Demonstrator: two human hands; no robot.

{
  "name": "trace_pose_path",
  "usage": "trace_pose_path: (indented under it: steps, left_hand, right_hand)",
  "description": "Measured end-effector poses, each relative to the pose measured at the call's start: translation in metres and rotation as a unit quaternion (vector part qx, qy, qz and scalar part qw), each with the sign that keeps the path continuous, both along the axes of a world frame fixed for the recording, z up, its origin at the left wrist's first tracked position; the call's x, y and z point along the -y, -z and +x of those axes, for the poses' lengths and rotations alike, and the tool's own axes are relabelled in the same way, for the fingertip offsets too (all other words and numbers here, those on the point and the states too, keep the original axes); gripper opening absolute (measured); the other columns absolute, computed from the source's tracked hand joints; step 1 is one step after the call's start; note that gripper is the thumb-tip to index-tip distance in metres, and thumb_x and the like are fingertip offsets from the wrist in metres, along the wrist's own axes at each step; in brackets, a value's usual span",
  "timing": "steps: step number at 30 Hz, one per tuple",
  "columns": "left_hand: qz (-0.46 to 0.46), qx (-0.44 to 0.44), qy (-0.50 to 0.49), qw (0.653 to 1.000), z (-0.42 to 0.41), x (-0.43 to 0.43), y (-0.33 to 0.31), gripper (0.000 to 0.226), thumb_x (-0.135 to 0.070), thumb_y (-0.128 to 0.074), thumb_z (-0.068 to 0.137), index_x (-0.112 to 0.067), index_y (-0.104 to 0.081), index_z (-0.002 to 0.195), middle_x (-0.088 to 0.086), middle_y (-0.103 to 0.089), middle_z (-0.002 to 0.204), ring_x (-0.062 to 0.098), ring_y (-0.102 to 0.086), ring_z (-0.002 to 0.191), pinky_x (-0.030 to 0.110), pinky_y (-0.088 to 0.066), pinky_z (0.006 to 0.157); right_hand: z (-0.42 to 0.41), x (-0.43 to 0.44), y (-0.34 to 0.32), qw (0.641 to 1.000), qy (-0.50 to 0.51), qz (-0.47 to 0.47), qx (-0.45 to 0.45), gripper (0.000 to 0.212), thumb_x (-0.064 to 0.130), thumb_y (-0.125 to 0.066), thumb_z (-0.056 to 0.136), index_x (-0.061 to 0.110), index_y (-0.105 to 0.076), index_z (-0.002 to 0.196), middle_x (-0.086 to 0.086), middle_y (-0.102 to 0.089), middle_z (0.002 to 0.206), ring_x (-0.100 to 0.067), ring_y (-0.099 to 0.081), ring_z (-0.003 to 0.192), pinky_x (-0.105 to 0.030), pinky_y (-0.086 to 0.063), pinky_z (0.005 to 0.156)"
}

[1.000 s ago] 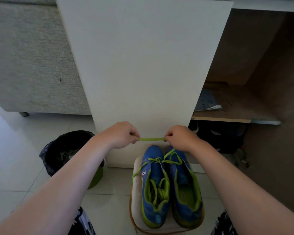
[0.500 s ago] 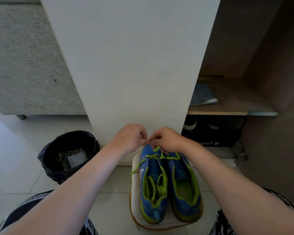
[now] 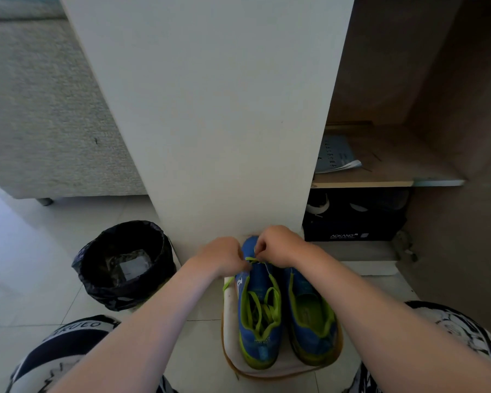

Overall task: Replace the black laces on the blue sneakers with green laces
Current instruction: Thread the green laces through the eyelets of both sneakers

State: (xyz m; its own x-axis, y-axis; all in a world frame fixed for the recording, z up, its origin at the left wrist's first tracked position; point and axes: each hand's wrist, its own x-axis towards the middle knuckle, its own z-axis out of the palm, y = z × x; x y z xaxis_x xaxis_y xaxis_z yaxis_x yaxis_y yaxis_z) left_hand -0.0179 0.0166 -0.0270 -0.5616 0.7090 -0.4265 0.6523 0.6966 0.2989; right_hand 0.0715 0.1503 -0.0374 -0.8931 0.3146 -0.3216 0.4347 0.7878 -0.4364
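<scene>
- Two blue sneakers stand side by side on a small white stool, heels at its near edge and toes at its far edge.
- The bin-side sneaker has a green lace threaded up its front, with loose loops lying over the tongue.
- The left hand is curled at the far end of that sneaker and pinches the green lace near the toe.
- The right hand is clenched just beside it, with its fingertips nipping the same lace; the two hands nearly touch.
- The shelf-side sneaker touches its partner; I cannot tell how it is laced.
- A black-lined bin stands on the tiled floor beyond the stool's left edge.
- A white panel rises behind the stool's far edge.
- A dark shoe box sits under a shelf that holds papers.
</scene>
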Motion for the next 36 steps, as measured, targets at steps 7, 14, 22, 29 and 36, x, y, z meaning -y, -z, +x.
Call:
trace_pose_path:
  steps: [7,14,22,29,36]
  left_hand:
    - [0.032,0.180,-0.138,0.973,0.002,0.005,0.026,0.027,-0.025,-0.071,0.080,-0.003,-0.075,0.096,0.011,-0.074,0.082,0.021,-0.073,0.069,0.036,-0.063,0.070]
    - [0.083,0.269,-0.185,0.942,-0.006,0.013,0.036,0.022,-0.002,-0.056,0.086,0.003,-0.075,0.095,0.022,-0.074,0.090,0.031,-0.074,0.080,0.045,-0.061,0.077]
    - [0.106,0.298,-0.218,0.923,-0.004,0.015,0.037,0.022,0.002,-0.056,0.088,0.001,-0.072,0.102,0.025,-0.072,0.098,0.034,-0.073,0.087,0.041,-0.062,0.074]
    - [0.102,0.299,-0.213,0.925,-0.004,0.014,0.037,0.021,-0.005,-0.058,0.090,0.003,-0.072,0.103,0.021,-0.072,0.098,0.027,-0.073,0.077,0.038,-0.062,0.070]
    - [0.119,0.276,-0.193,0.934,-0.006,0.015,0.046,0.015,-0.012,-0.056,0.096,-0.008,-0.068,0.088,0.009,-0.069,0.085,0.018,-0.070,0.068,0.028,-0.058,0.055]
  right_hand:
    - [-0.005,0.018,0.018,0.990,-0.016,0.134,0.038,0.014,0.018,-0.063,0.087,0.018,-0.074,0.078,-0.001,-0.063,0.071,-0.022,-0.055,0.063,-0.026,-0.034,0.046]
    - [-0.002,0.031,0.021,0.978,-0.043,0.201,0.032,0.033,0.012,-0.055,0.090,0.017,-0.039,0.062,-0.001,-0.039,0.064,-0.016,-0.035,0.054,-0.028,-0.022,0.045]
    - [-0.002,0.031,0.034,0.989,0.021,0.147,0.007,0.027,0.015,-0.054,0.089,0.017,-0.048,0.063,-0.002,-0.047,0.064,-0.020,-0.042,0.056,-0.026,-0.022,0.045]
    - [-0.002,0.034,0.040,0.992,0.035,0.117,0.004,0.020,0.021,-0.056,0.088,0.014,-0.072,0.078,-0.004,-0.057,0.070,-0.027,-0.053,0.067,-0.025,-0.027,0.045]
    - [-0.003,0.033,0.046,0.990,0.064,0.126,-0.029,0.019,0.035,-0.065,0.086,0.022,-0.079,0.083,-0.001,-0.067,0.075,-0.025,-0.061,0.071,-0.026,-0.038,0.053]
